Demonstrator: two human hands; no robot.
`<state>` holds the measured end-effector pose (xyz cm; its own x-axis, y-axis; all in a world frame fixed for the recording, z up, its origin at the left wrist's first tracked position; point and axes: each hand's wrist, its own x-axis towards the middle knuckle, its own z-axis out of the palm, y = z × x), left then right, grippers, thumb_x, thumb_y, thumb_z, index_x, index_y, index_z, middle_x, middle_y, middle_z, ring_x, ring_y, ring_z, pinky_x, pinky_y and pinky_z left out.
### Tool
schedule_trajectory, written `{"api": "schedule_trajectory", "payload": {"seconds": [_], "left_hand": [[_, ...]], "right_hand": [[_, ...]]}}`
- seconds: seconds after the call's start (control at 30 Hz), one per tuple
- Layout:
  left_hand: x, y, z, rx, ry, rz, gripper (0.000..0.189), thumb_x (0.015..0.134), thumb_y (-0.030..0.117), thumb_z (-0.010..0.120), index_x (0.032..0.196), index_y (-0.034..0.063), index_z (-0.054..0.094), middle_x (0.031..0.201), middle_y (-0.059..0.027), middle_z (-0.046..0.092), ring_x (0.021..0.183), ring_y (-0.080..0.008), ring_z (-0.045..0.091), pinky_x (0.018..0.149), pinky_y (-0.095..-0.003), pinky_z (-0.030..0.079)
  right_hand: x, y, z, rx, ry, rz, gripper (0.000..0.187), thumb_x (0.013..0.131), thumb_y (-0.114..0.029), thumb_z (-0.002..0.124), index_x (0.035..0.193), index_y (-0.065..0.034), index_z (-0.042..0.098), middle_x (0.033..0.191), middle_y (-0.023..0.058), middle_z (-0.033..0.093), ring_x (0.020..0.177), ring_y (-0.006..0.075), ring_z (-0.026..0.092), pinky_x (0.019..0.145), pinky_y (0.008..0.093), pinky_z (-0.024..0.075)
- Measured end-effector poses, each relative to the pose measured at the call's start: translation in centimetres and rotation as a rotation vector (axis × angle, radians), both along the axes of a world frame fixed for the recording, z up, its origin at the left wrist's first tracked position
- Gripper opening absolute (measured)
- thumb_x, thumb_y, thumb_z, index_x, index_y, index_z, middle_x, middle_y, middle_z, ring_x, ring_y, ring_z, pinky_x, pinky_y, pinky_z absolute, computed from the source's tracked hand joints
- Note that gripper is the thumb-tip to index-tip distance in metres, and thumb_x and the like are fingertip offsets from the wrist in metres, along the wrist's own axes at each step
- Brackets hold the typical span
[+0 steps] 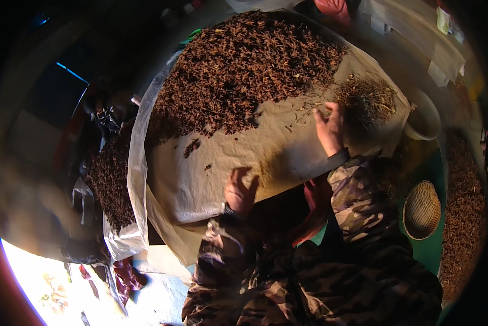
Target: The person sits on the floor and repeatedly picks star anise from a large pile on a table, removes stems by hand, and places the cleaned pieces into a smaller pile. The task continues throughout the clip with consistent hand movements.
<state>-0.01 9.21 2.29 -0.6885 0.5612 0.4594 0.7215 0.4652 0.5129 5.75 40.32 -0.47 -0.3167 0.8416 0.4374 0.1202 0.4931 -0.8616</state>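
A broad heap of dried star anise (pixel 248 69) covers the far part of a table spread with tan sheeting (pixel 244 150). My left hand (pixel 239 191) is over the near edge of the sheeting, fingers apart and nothing visible in them. Farther right, my right hand (pixel 330 128) reaches forward with thumb and fingers spread, also without anything visible in its grasp. Just beyond it lie loose stems (pixel 303 114), and at its right is a pile of thin stems (pixel 366 98). A small clump of star anise (pixel 192 148) sits apart from the heap.
Clear plastic sheeting (pixel 137 155) hangs along the table's left side, with more star anise (pixel 111 183) beyond it. A pale basin (pixel 425 116) stands off the right corner. Below it are a woven basket (pixel 422 210) and a long bed of brown dried material (pixel 464 216).
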Motion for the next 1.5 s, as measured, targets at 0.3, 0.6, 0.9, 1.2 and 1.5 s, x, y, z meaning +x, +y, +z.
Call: {"api": "schedule_trajectory", "payload": {"seconds": [0.3, 0.6, 0.9, 1.2, 1.5], "left_hand": [[-18.3, 3.9, -0.2, -0.176, 0.191, 0.200, 0.079, 0.083, 0.043, 0.081, 0.146, 0.0066, 0.050, 0.148, -0.0210, 0.045, 0.132, -0.0433, 0.048, 0.106, -0.0525, 0.046], [-26.2, 10.7, 2.5, -0.377, 0.134, 0.301, 0.088, 0.084, 0.054, 0.076, 0.152, 0.0083, 0.045, 0.157, -0.0236, 0.037, 0.144, -0.0419, 0.036, 0.118, -0.0525, 0.037], [-22.1, 9.2, 1.4, -0.502, 0.042, 0.156, 0.061, 0.091, 0.051, 0.069, 0.132, 0.0059, 0.063, 0.136, -0.0203, 0.056, 0.125, -0.0406, 0.052, 0.107, -0.0542, 0.043], [-13.1, 4.5, -2.0, -0.245, 0.102, 0.134, 0.071, 0.091, 0.047, 0.070, 0.146, 0.0067, 0.054, 0.149, -0.0264, 0.047, 0.136, -0.0458, 0.045, 0.116, -0.0563, 0.034], [-6.1, 3.4, -1.8, -0.220, 0.127, -0.010, 0.064, 0.087, 0.043, 0.074, 0.140, 0.0110, 0.060, 0.149, -0.0139, 0.052, 0.142, -0.0389, 0.043, 0.119, -0.0600, 0.025]], "right_hand": [[-0.4, -5.8, 4.6, -0.217, -0.040, 0.333, 0.053, 0.091, -0.014, 0.076, 0.134, -0.0001, 0.049, 0.114, 0.0167, 0.057, 0.083, 0.0252, 0.062, 0.074, 0.0390, 0.0532], [-2.0, -6.9, 3.8, 0.080, 0.060, 0.390, 0.070, 0.089, -0.003, 0.076, 0.150, -0.0038, 0.040, 0.112, 0.0105, 0.056, 0.069, 0.0149, 0.050, 0.061, 0.0310, 0.0499], [-2.6, -6.9, 4.0, 0.058, -0.030, 0.441, 0.072, 0.089, -0.008, 0.074, 0.150, -0.0012, 0.035, 0.108, 0.0184, 0.059, 0.082, 0.0339, 0.064, 0.066, 0.0415, 0.0540], [-2.3, -7.8, 3.1, 0.075, -0.066, 0.422, 0.071, 0.090, -0.008, 0.074, 0.150, -0.0046, 0.038, 0.103, 0.0125, 0.062, 0.071, 0.0260, 0.061, 0.060, 0.0369, 0.0525], [-3.2, -9.2, 2.7, 0.256, -0.159, 0.456, 0.064, 0.090, -0.007, 0.073, 0.146, -0.0039, 0.043, 0.102, 0.0128, 0.063, 0.072, 0.0274, 0.064, 0.062, 0.0395, 0.0540]]}}
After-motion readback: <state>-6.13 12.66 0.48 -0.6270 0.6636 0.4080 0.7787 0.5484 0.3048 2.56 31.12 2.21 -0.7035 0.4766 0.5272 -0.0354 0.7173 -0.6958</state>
